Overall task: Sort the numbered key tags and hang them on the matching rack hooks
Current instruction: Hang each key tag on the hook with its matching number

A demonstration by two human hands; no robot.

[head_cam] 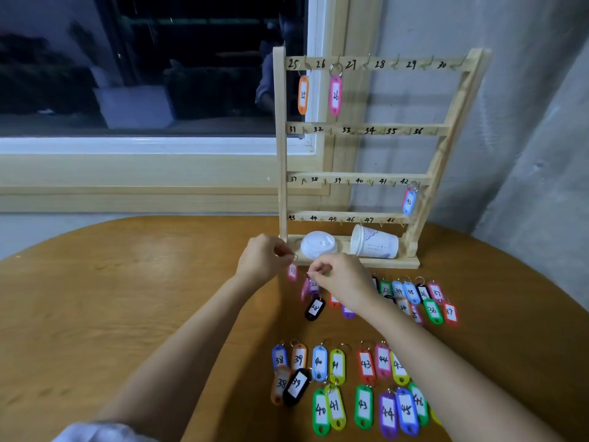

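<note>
A wooden rack (281, 154) with hooks numbered 25 to 48 stands at the back of the table. An orange tag 25 (303, 95), a pink tag 26 (335, 95) and a blue tag 42 (409, 202) hang on it. My left hand (263, 260) pinches the ring of a small pink tag (292, 271) that dangles below it, just in front of the rack's base. My right hand (341, 280) is pinched on a small ring over a pile of tags; what it holds is mostly hidden. A black tag 28 (315, 308) lies under it.
Many coloured tags lie on the round wooden table (127, 298): a group in the 30s (414, 298) at right, rows of 38 to 46 (350, 387) near me. A white lid (318, 245) and a tipped paper cup (373, 242) sit on the rack's base. Window and wall behind.
</note>
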